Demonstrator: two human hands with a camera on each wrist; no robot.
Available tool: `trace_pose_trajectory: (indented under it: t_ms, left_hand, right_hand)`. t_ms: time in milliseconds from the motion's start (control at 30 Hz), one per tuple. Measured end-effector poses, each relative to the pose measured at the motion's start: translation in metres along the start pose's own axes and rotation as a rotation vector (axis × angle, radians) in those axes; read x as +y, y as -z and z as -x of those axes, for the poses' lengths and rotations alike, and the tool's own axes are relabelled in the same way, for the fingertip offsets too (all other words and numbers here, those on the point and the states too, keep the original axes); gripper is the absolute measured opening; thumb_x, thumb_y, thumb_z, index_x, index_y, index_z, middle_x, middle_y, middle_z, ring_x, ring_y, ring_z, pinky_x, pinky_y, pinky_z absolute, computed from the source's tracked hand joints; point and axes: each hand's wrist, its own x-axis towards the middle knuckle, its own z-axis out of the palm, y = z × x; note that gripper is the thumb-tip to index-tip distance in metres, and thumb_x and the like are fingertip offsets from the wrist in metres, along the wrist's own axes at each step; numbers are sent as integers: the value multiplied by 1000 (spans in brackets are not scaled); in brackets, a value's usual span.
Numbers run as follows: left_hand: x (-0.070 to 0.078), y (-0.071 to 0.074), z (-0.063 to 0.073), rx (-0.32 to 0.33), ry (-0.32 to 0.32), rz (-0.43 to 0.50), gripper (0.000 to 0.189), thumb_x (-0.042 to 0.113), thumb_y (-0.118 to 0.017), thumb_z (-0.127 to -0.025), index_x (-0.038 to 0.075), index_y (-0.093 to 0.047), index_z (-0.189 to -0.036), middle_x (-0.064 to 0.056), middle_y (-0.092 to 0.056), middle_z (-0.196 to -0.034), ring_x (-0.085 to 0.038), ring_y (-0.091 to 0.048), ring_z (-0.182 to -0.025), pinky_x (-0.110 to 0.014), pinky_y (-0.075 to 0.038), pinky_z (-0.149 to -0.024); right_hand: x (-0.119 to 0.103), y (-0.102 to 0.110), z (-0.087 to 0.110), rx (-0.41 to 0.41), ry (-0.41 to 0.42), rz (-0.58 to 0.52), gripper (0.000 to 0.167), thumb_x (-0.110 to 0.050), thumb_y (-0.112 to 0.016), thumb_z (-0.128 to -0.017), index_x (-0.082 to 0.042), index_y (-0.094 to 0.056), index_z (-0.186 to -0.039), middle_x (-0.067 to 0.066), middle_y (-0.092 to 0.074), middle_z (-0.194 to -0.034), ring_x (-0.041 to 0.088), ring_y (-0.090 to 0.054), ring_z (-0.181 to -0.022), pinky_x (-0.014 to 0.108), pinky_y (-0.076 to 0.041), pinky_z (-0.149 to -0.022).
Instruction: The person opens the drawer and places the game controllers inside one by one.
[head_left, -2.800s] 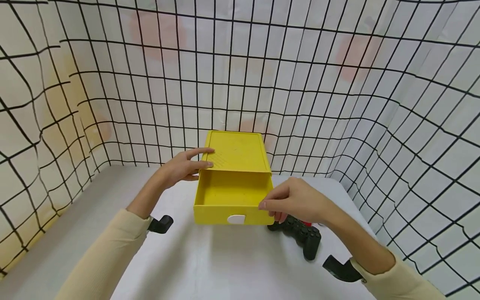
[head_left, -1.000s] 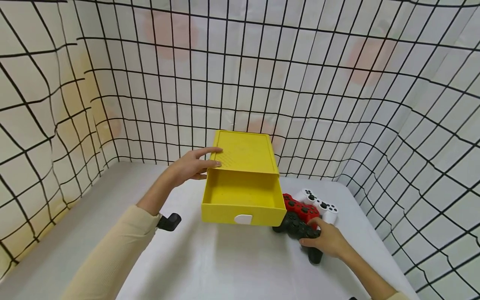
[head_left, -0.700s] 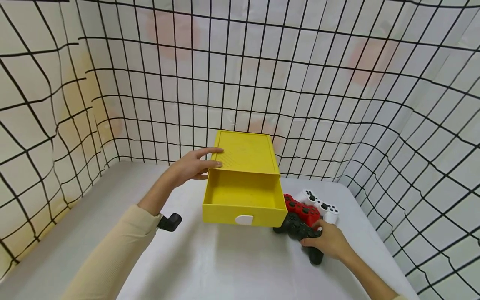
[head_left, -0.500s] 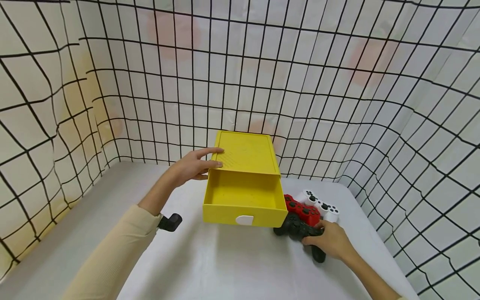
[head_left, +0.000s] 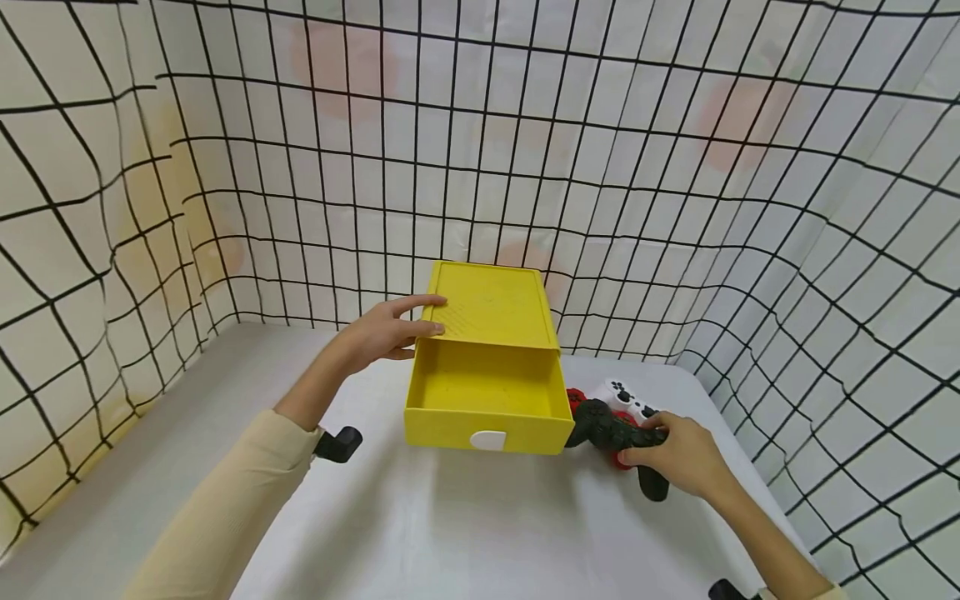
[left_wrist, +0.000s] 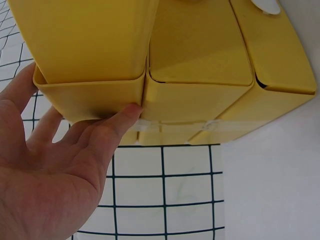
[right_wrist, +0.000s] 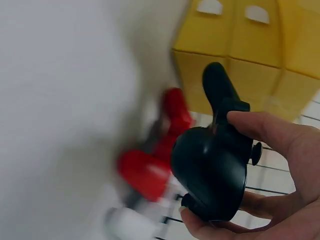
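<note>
A black game controller hangs above the table, its right end held by my right hand. In the right wrist view the thumb presses one side of the black controller and fingers curl under the other. The yellow drawer unit has its top drawer pulled out, with nothing seen inside. My left hand rests extended fingers on the unit's upper left corner. In the left wrist view those fingers lie along the side of the top compartment.
A red controller and a white controller lie on the table right of the unit, partly hidden by the black one. Lower drawers show beneath the top one. Black wire mesh surrounds the table on the back and sides.
My right hand has left the top drawer's right corner, taken hold of the black controller and raised it off the table, slightly up and right. The left hand stays on the unit.
</note>
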Motion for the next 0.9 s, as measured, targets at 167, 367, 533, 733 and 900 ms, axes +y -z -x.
trace_pose_trajectory:
  t_ms: [167,367,533,733,900]
  left_hand:
    - [-1,-1,0,-5,5,6,63,44,-71,-94,35,-46,-151,-12,-41,-158,-37,-49,-140,-50,-49,-107]
    - [-1,0,-1,-5,6,-8,63,44,-71,-94,34,-46,-151,-12,-40,-159,-38,-49,-140,-50,-50,-107]
    - [2,2,-2,-10,-1,-22,62,45,-71,-94,34,-47,-150,-12,-40,-158,-38,-50,-138,-50,-50,-106]
    - [5,2,0,-19,6,-29,60,43,-69,-96,31,-47,-150,-12,-42,-156,-38,-50,-139,-52,-49,-108]
    - [6,2,1,-29,7,-27,59,42,-69,-96,30,-46,-150,-12,-43,-156,-37,-50,-139,-52,-49,-108]
  right_hand:
    - [-13,29,-2,28,28,-5,70,-48,-82,-79,4,-62,-122,28,-66,-112,27,-64,-83,33,-55,-62]
    - [-27,62,-5,64,53,6,68,-48,-78,-82,2,-61,-125,31,-65,-115,23,-65,-77,29,-50,-60]
    - [-37,89,-7,95,59,26,71,-53,-77,-83,1,-60,-127,31,-64,-118,26,-66,-79,29,-46,-61]
    - [-55,110,-6,117,54,28,76,-60,-75,-83,-3,-59,-131,29,-63,-120,33,-62,-90,29,-45,-61]
    - [-77,115,-1,117,55,-2,75,-63,-74,-83,-8,-59,-132,25,-63,-122,34,-61,-93,30,-47,-63]
